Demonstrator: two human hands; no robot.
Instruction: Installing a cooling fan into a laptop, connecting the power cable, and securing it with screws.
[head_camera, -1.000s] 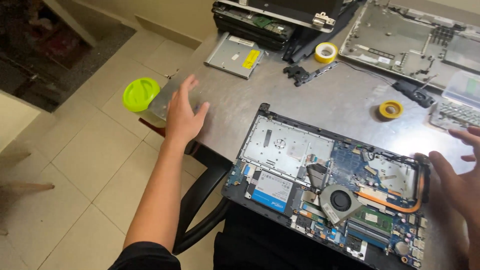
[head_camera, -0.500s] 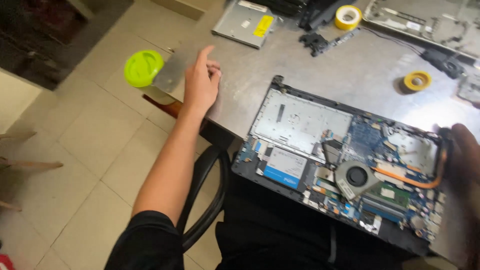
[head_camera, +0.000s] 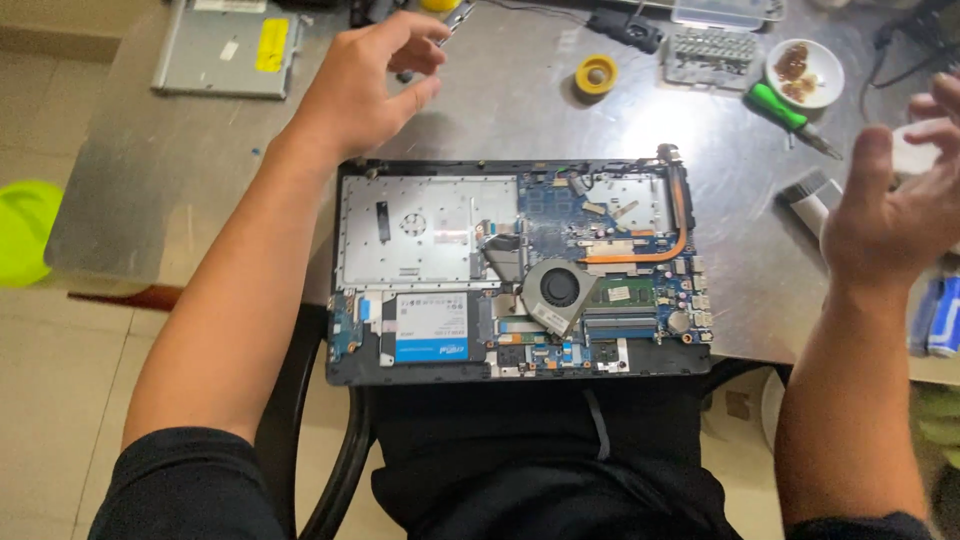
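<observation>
An opened laptop base (head_camera: 430, 235) lies on the metal table in front of me, its blue circuit board, round fan (head_camera: 562, 289) and copper heat pipe exposed. My left hand (head_camera: 365, 85) hovers above the table just beyond the laptop's far left corner, fingers curled and apart, holding nothing. My right hand (head_camera: 895, 205) is raised to the right of the laptop, palm turned inward, fingers spread and empty. A green-handled screwdriver (head_camera: 785, 112) lies on the table between the laptop and that hand.
A grey optical drive with a yellow label (head_camera: 228, 48) lies at the far left. A yellow tape roll (head_camera: 596, 74), a bit holder (head_camera: 710, 52) and a small white dish (head_camera: 804, 70) sit at the back. A green stool (head_camera: 25, 232) stands left of the table (head_camera: 150, 200).
The view has swung right and now looks straight down at the laptop. My left hand moved from the table's left edge toward the laptop's far corner. My right hand lifted off the laptop's right side.
</observation>
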